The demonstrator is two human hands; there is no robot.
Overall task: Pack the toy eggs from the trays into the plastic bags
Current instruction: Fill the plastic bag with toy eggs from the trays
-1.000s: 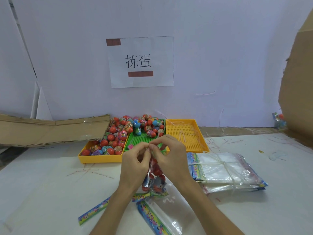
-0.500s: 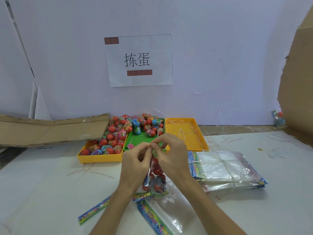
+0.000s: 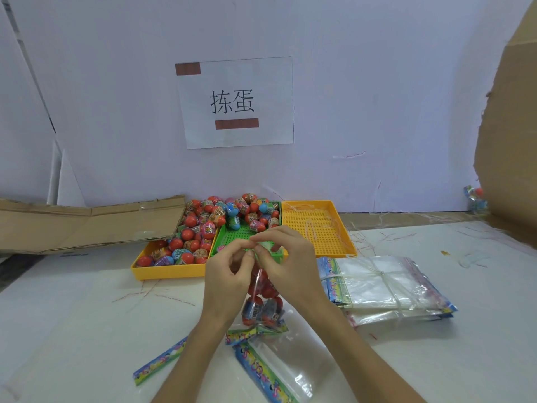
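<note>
A clear plastic bag (image 3: 263,308) filled with several red toy eggs stands upright on the table. My left hand (image 3: 229,274) and my right hand (image 3: 286,261) pinch its top edge together, fingertips meeting above the eggs. Behind them a yellow tray (image 3: 167,271) and a green tray (image 3: 241,235) hold many loose toy eggs (image 3: 209,222). Part of the green tray is hidden by my hands.
An empty yellow tray (image 3: 318,228) sits to the right of the green one. A tied stack of plastic bags (image 3: 383,283) lies at the right. One empty bag (image 3: 279,370) and a printed strip (image 3: 159,363) lie near me. Cardboard (image 3: 87,222) lies at the left.
My fingertips have shifted slightly along the bag's top edge. The bag and trays stay where they were.
</note>
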